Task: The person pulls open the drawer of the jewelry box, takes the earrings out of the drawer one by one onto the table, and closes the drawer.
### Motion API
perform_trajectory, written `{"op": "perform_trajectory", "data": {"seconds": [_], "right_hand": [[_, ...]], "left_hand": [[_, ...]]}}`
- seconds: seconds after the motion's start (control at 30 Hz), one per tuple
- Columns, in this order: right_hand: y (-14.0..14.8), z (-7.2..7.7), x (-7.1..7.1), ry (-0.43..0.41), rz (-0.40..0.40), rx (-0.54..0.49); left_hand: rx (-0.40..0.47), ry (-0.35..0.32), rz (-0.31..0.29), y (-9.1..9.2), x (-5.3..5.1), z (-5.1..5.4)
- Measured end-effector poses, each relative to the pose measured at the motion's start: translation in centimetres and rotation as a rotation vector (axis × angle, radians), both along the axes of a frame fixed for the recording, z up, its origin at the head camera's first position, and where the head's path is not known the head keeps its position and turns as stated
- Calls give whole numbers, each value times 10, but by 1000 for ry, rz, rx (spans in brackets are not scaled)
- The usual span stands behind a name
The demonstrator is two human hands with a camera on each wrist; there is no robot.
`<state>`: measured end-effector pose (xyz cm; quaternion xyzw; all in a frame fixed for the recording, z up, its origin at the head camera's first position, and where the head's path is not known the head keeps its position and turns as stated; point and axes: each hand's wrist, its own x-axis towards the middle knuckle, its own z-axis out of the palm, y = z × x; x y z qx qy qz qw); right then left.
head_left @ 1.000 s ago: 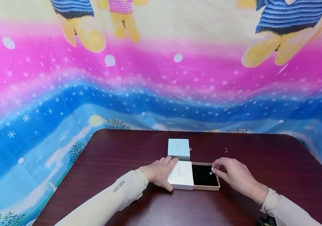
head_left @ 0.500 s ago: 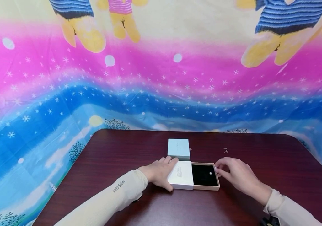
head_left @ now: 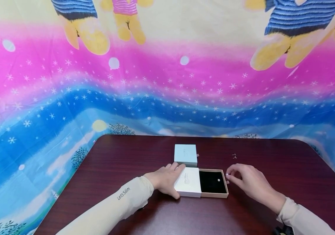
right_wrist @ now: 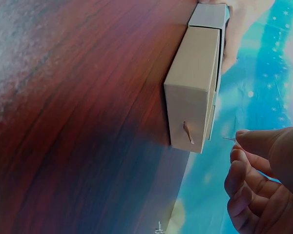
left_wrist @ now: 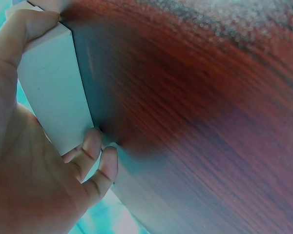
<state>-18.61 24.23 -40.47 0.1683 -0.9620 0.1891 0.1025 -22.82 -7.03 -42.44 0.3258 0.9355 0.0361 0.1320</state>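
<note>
My left hand (head_left: pixel 164 181) grips the white box sleeve (head_left: pixel 188 182) from its left, thumb on the near side and fingers on the far side. Out of the sleeve's right end sticks a tan drawer (right_wrist: pixel 190 63) with a black pad (head_left: pixel 210 186) inside. One pearl stud (head_left: pixel 218 180) sits on that pad. Just right of the drawer, in the air, my right hand (head_left: pixel 248 181) pinches a small pearl stud earring (head_left: pixel 227 175) between thumb and forefinger. Its thin pin (right_wrist: pixel 228 138) pokes out past the fingertips in the right wrist view. The earring is mostly hidden by the fingers.
Behind the white sleeve stands a closed pale blue box (head_left: pixel 185 154) with a small tab on its right. Tiny metallic pieces (head_left: pixel 234 156) lie on the dark wooden table (head_left: pixel 132 150) farther right. A printed cloth (head_left: pixel 167 81) hangs behind the table.
My right hand has moved right, from over the black pad to beyond the drawer's end, carrying the pinched earring. The left hand and the box have stayed put.
</note>
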Motion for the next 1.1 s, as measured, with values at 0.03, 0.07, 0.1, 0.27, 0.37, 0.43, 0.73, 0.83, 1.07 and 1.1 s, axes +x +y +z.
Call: {"op": "perform_trajectory", "data": {"seconds": [0.03, 0.07, 0.1, 0.27, 0.37, 0.43, 0.73, 0.83, 1.07, 1.1], "right_hand": [[1, 0, 0, 0, 0, 0], [1, 0, 0, -1, -1, 0], [2, 0, 0, -3, -2, 0], [3, -2, 0, -6, -11, 1], [5, -2, 0, -6, -15, 3], [5, -2, 0, -5, -17, 3], [11, -3, -4, 4, -19, -3], [13, -3, -5, 9, -24, -7], [20, -7, -7, 4, -40, -6], [21, -8, -7, 2, -42, -6]], "left_hand": [[0, 0, 0, 0, 0, 0], [1, 1, 0, 0, 0, 0], [0, 0, -1, 0, 0, 0], [-4, -4, 1, 0, 0, 0], [-6, -2, 2, 0, 0, 0], [-7, 0, 2, 0, 0, -1], [-8, 3, 6, 0, 0, -1], [-9, 3, 5, 0, 0, -1], [-9, 11, 2, 0, -1, -2], [-10, 13, 2, 0, -1, -2]]}}
